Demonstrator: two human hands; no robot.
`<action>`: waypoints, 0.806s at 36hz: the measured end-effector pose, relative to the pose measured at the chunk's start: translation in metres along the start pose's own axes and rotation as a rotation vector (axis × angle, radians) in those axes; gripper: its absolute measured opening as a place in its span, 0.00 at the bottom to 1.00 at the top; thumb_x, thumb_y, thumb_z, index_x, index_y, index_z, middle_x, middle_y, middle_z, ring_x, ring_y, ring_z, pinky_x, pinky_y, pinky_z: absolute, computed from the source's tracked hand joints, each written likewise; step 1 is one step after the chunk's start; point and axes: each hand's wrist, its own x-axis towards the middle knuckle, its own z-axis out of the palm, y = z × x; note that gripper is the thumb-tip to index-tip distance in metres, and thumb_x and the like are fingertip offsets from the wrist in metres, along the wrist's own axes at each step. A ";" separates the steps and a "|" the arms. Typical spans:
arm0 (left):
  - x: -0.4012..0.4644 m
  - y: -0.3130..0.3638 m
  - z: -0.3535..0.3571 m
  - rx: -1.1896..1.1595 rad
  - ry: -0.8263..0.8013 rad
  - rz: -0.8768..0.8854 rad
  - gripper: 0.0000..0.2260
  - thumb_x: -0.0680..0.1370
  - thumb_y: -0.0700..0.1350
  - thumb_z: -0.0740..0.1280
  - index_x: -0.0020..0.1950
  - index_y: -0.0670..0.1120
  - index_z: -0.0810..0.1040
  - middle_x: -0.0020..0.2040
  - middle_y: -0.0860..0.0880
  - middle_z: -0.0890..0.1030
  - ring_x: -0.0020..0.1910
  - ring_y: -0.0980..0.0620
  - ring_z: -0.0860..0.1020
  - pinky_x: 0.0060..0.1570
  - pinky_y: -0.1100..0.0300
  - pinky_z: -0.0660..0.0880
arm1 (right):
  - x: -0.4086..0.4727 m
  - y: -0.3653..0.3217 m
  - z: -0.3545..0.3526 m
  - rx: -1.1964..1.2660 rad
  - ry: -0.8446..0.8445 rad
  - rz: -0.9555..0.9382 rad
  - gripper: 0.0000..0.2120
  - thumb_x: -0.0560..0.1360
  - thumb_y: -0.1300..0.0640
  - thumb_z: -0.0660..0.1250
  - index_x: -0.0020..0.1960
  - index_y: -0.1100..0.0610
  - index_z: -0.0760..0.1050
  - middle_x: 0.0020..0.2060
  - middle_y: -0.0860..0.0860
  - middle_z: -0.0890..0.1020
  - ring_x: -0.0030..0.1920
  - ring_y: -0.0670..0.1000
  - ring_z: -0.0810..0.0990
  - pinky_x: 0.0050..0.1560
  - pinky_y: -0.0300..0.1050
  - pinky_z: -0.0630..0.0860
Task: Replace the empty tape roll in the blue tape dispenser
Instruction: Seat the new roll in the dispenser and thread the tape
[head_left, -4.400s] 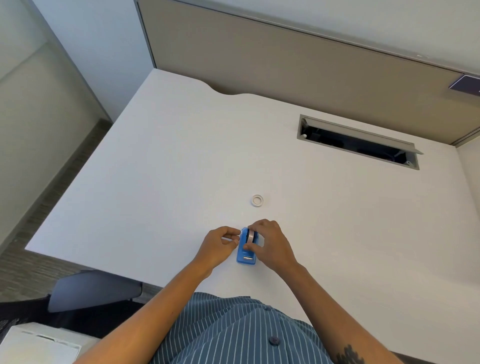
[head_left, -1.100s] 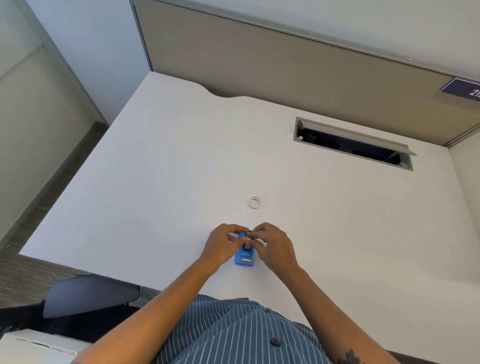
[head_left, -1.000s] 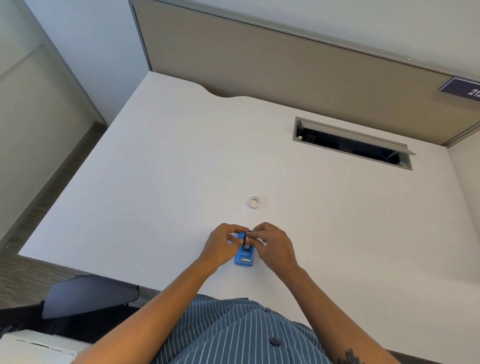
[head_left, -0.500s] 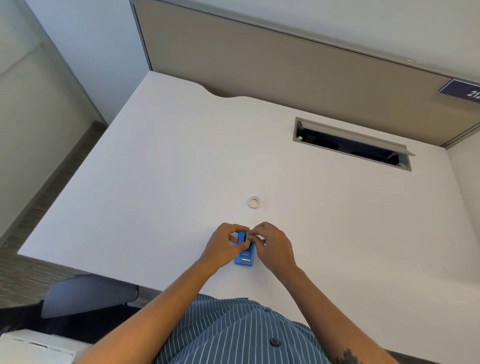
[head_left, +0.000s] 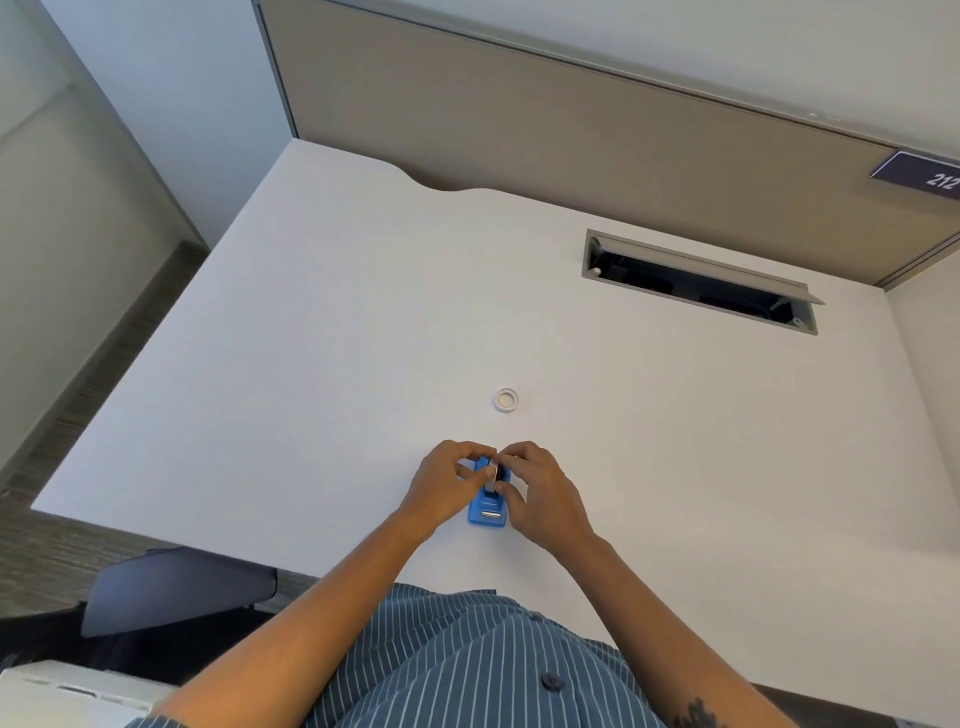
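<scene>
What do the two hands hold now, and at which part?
Both the left hand and the right hand hold the blue tape dispenser at its far end, where the roll sits.

Tape dispenser (head_left: 487, 512) sits on the surface (head_left: 311, 364) near its front edge, empty tape core (head_left: 506, 399) behind it, cable tray (head_left: 698, 283) back right.
</scene>
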 end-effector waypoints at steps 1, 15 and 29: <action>0.001 0.000 0.000 0.003 0.002 -0.004 0.13 0.80 0.50 0.72 0.64 0.53 0.81 0.62 0.52 0.79 0.51 0.54 0.80 0.46 0.71 0.75 | 0.000 0.000 0.000 -0.002 -0.011 0.003 0.16 0.80 0.56 0.71 0.67 0.52 0.80 0.62 0.45 0.78 0.60 0.48 0.76 0.53 0.46 0.82; 0.007 -0.001 0.003 0.036 0.028 -0.018 0.11 0.81 0.50 0.71 0.64 0.52 0.83 0.62 0.52 0.81 0.52 0.53 0.81 0.50 0.67 0.76 | -0.002 -0.002 0.004 0.002 -0.067 0.038 0.24 0.78 0.57 0.73 0.73 0.53 0.75 0.67 0.47 0.74 0.66 0.50 0.72 0.59 0.45 0.77; 0.012 0.001 0.003 0.056 0.038 -0.011 0.11 0.82 0.52 0.70 0.62 0.51 0.84 0.60 0.51 0.83 0.54 0.53 0.81 0.54 0.62 0.77 | -0.003 -0.007 0.002 0.001 -0.031 0.017 0.22 0.78 0.58 0.73 0.71 0.54 0.77 0.65 0.49 0.77 0.64 0.52 0.73 0.59 0.42 0.74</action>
